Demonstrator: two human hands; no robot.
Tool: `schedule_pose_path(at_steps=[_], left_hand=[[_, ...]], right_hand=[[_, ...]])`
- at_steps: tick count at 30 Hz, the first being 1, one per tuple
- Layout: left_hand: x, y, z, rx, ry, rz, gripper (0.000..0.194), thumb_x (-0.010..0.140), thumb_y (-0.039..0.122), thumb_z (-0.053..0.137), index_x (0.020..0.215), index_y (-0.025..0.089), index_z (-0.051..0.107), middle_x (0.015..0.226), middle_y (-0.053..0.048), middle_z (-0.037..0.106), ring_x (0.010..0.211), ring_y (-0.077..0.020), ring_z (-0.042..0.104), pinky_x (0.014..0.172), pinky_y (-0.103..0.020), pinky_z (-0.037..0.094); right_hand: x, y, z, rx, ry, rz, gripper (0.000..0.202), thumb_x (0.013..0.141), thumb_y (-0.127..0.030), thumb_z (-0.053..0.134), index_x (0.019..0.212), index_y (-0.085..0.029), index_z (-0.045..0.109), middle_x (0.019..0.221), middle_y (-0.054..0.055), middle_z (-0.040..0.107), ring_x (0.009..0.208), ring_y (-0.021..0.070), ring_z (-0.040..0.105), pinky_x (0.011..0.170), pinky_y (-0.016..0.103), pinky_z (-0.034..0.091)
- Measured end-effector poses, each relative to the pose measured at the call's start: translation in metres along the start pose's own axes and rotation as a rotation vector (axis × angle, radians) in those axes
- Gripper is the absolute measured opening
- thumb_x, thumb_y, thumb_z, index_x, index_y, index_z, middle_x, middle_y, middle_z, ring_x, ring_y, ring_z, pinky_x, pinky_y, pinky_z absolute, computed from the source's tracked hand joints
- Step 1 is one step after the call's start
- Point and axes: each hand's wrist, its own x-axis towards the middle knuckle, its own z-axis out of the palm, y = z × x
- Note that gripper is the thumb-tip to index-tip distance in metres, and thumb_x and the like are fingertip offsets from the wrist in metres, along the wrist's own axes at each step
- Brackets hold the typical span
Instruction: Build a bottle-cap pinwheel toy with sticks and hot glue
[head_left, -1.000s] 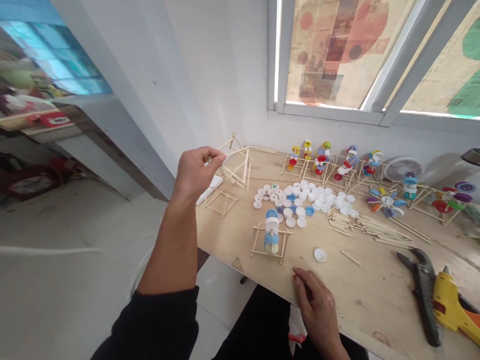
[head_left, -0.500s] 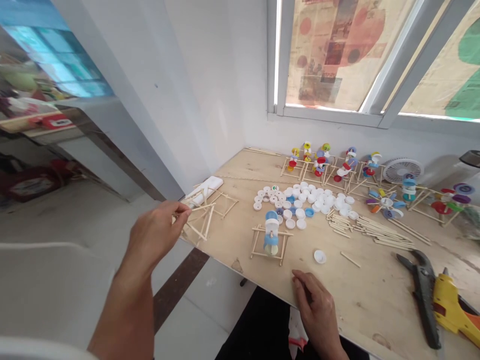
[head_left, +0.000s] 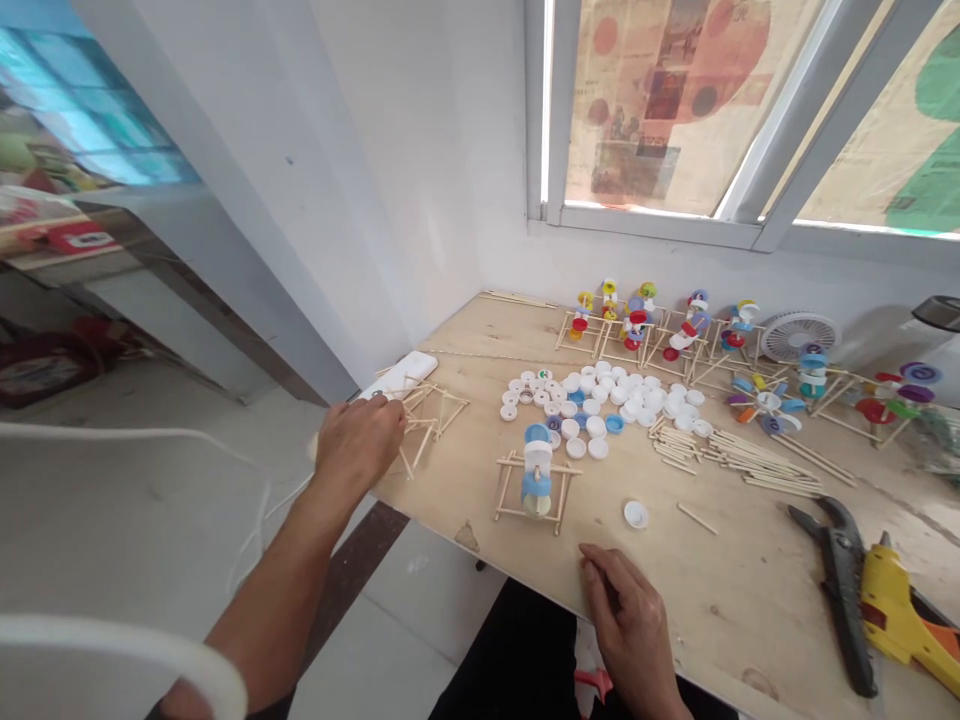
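Observation:
My left hand [head_left: 360, 440] is over the table's left edge, its back turned to me and its fingers curled down. The fingertips are hidden, so what they hold cannot be made out. Beside it lie wooden stick frames [head_left: 426, 432] and a flat white case [head_left: 409, 370]. My right hand [head_left: 628, 620] rests at the near edge with fingers loosely closed; nothing shows in it. Between the hands stands a stick frame [head_left: 559, 510] carrying a small wheel of blue and white bottle caps [head_left: 537, 455]. One white cap [head_left: 635, 514] lies beyond my right hand.
Loose caps [head_left: 600, 395] and wooden sticks [head_left: 757, 460] cover mid-table. Finished cap wheels [head_left: 690, 325] and a white fan [head_left: 799, 338] line the back. Black cutters [head_left: 840, 590] and a yellow glue gun [head_left: 896, 600] lie at right. A white cable [head_left: 251, 550] hangs at left.
My left hand has moved right and forward, over the stick frames, and its pinching fingertips are now hidden. My right hand has stayed in place. The view has shifted slightly.

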Motion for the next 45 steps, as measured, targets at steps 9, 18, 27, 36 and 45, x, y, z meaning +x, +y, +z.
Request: schedule_pose_path(at_steps=[9, 18, 27, 36, 45], left_hand=[[-0.001, 0.007, 0.022, -0.019, 0.083, 0.035, 0.03, 0.085, 0.024, 0.041, 0.101, 0.018, 0.066, 0.098, -0.014, 0.068, 0.093, -0.0314, 0.062, 0.082, -0.044, 0.042], [-0.017, 0.001, 0.06, -0.425, 0.352, -0.136, 0.042, 0.085, 0.029, 0.044, 0.123, 0.016, 0.054, 0.107, -0.013, 0.067, 0.102, -0.0285, 0.06, 0.093, -0.041, 0.041], [-0.019, 0.018, 0.081, -0.754, 0.578, -0.424, 0.042, 0.084, 0.027, 0.048, 0.125, 0.019, 0.051, 0.104, -0.01, 0.066, 0.094, -0.0226, 0.061, 0.077, -0.035, 0.049], [-0.008, 0.013, 0.084, -0.893, 0.604, -0.452, 0.037, 0.086, 0.028, 0.043, 0.121, 0.019, 0.052, 0.098, -0.007, 0.067, 0.096, -0.0202, 0.063, 0.09, -0.037, 0.046], [-0.007, 0.021, 0.079, -0.772, 0.648, -0.414, 0.039, 0.087, 0.029, 0.044, 0.123, 0.015, 0.05, 0.101, -0.01, 0.067, 0.1, -0.0214, 0.063, 0.093, -0.039, 0.045]], right_hand=[[0.002, 0.0, 0.0, -0.001, 0.017, -0.015, 0.023, 0.092, -0.024, 0.045, 0.102, -0.018, 0.065, 0.084, 0.007, 0.07, 0.076, 0.0175, 0.068, 0.067, 0.026, 0.056], [0.001, -0.002, 0.0, 0.001, 0.007, -0.029, 0.024, 0.092, -0.022, 0.044, 0.103, -0.019, 0.064, 0.082, 0.007, 0.07, 0.073, 0.017, 0.068, 0.067, 0.026, 0.056], [0.001, 0.0, 0.001, -0.008, -0.006, -0.021, 0.023, 0.092, -0.022, 0.044, 0.103, -0.019, 0.064, 0.082, 0.007, 0.069, 0.074, 0.017, 0.067, 0.068, 0.027, 0.055], [0.003, -0.002, 0.0, -0.015, 0.003, -0.024, 0.024, 0.092, -0.025, 0.044, 0.101, -0.019, 0.066, 0.082, 0.007, 0.07, 0.073, 0.0178, 0.067, 0.066, 0.027, 0.056], [0.001, 0.0, 0.002, 0.018, -0.018, -0.006, 0.022, 0.092, -0.021, 0.045, 0.102, -0.019, 0.065, 0.082, 0.006, 0.069, 0.074, 0.0169, 0.067, 0.07, 0.027, 0.055]])
